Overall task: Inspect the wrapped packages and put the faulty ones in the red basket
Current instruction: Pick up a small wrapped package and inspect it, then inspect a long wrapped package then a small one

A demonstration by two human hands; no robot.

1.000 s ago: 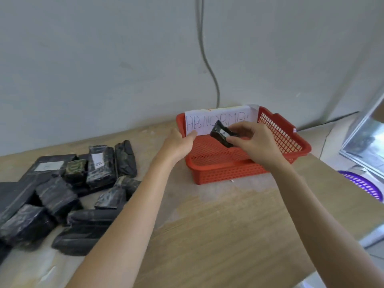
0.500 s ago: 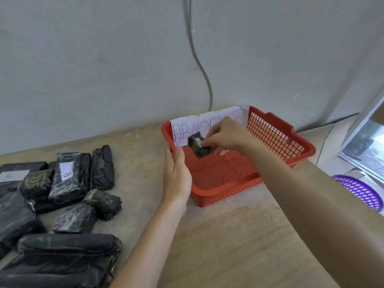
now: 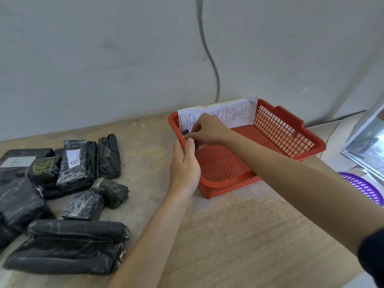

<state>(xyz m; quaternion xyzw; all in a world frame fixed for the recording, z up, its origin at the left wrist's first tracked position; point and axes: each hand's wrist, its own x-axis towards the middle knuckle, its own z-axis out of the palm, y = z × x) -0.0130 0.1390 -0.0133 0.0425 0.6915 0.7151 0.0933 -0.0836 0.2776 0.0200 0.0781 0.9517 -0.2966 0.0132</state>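
Observation:
The red basket [image 3: 286, 132] stands on the wooden table against the wall, with a white paper sign reading ABNORMAL [image 3: 234, 115] on its far wall. My right hand [image 3: 207, 129] reaches into the basket's near left corner, shut on a small black wrapped package [image 3: 185, 132] that is mostly hidden by my fingers. My left hand [image 3: 184, 163] grips the basket's left rim. A pile of black wrapped packages [image 3: 62, 183] lies on the table at the left; two carry white labels.
A grey cable [image 3: 209, 55] runs down the wall behind the basket. A purple basket [image 3: 361, 186] sits low at the right, beside a glass-fronted box [image 3: 367, 142]. Bare wooden tabletop [image 3: 239, 235] lies in front.
My right hand has carried the small package down and left into the basket's near left corner. My left hand has moved onto the basket's left rim. The view has shifted right.

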